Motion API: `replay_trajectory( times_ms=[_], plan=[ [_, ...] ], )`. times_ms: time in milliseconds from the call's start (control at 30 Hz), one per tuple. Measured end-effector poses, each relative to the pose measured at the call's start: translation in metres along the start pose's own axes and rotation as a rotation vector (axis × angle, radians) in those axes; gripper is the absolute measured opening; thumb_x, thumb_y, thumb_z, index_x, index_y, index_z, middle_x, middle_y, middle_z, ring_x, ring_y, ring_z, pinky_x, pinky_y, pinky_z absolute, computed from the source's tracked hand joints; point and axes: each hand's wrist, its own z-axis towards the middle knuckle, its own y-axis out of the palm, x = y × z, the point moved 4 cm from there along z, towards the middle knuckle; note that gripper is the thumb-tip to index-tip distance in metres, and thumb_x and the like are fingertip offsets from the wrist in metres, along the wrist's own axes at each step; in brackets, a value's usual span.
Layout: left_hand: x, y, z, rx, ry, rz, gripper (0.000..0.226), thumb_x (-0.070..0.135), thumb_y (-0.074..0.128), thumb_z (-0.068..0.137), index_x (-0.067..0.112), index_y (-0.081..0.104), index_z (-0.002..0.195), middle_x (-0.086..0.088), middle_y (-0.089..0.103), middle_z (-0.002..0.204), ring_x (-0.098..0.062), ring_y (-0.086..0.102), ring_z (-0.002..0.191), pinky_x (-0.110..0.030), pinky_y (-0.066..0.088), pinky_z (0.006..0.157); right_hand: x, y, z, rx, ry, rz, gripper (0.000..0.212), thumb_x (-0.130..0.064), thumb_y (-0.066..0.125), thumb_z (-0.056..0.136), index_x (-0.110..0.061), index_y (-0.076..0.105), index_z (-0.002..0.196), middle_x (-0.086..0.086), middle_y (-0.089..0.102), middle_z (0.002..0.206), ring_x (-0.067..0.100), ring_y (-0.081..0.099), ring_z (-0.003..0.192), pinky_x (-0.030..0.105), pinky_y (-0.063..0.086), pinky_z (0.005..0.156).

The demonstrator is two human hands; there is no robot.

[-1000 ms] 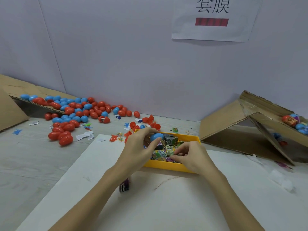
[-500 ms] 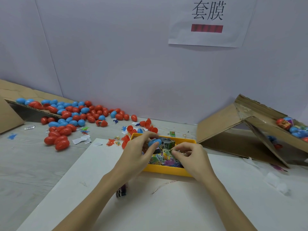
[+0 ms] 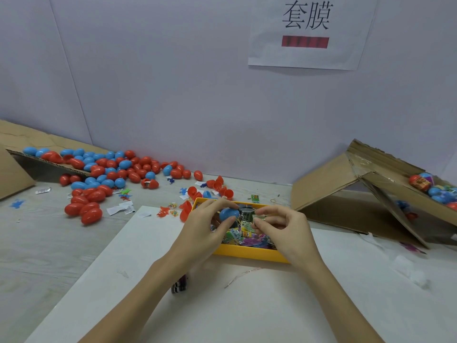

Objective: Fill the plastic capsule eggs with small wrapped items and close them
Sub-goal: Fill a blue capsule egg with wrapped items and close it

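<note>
1. The left hand (image 3: pixel 202 226) grips a smooth blue capsule egg (image 3: pixel 229 214) between fingers and thumb, above the yellow tray (image 3: pixel 249 252).
2. The right hand (image 3: pixel 284 229) pinches a small greenish wrapped item (image 3: pixel 258 217), just right of the egg.

Right hand (image 3: pixel 284 226): one second ago it reached down into the tray (image 3: pixel 249 253) among the packets; it now stands raised above them, thumb and fingers pinching a small green packet (image 3: pixel 258 219).
Left hand (image 3: pixel 210 226): lifted slightly above the tray, its grip on the blue egg (image 3: pixel 229 214) as before but the egg now higher and nearer the right hand.
Gap between hands: narrowed; the packet now lies just beside the egg's right end.
Camera: tilted upward, so the tray, both hands and the wall sign (image 3: pixel 309 33) all sit lower in view.
</note>
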Motion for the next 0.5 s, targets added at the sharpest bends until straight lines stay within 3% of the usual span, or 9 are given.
replay_trajectory(
  times_ms=[100,300,500],
  plan=[
    [-0.0006,0.0001,0.0,0.002,-0.036,-0.073,0.032,0.014,0.07,0.094,0.021,0.065,0.125,0.006,0.065,0.113,-0.006,0.065,0.095,-0.016,0.054,0.084,-0.0008,0.0009,-0.0001,-0.016,0.037,0.015,0.035,-0.018,0.075,0.092,-0.023,0.062,0.125,-0.005,0.08,0.085,0.007,0.077,0.087,0.031,0.061,0.088],
    [-0.0023,0.0012,0.0004,0.012,-0.072,-0.164,0.033,0.017,0.074,0.091,0.018,0.064,0.123,0.009,0.069,0.11,-0.004,0.067,0.096,-0.019,0.056,0.085,-0.0014,0.0021,-0.0009,-0.063,0.06,0.036,0.013,-0.019,0.077,0.09,-0.014,0.074,0.102,-0.003,0.08,0.085,0.009,0.077,0.085,0.03,0.062,0.087],
    [-0.0027,0.0043,0.0,-0.011,-0.058,-0.189,0.03,0.017,0.074,0.091,0.019,0.066,0.12,0.014,0.068,0.109,-0.004,0.068,0.097,-0.017,0.056,0.082,-0.0003,0.0044,-0.0008,-0.105,0.043,-0.021,0.029,-0.02,0.074,0.094,-0.025,0.066,0.121,-0.006,0.08,0.086,0.008,0.076,0.088,0.028,0.06,0.086]
  ],
)
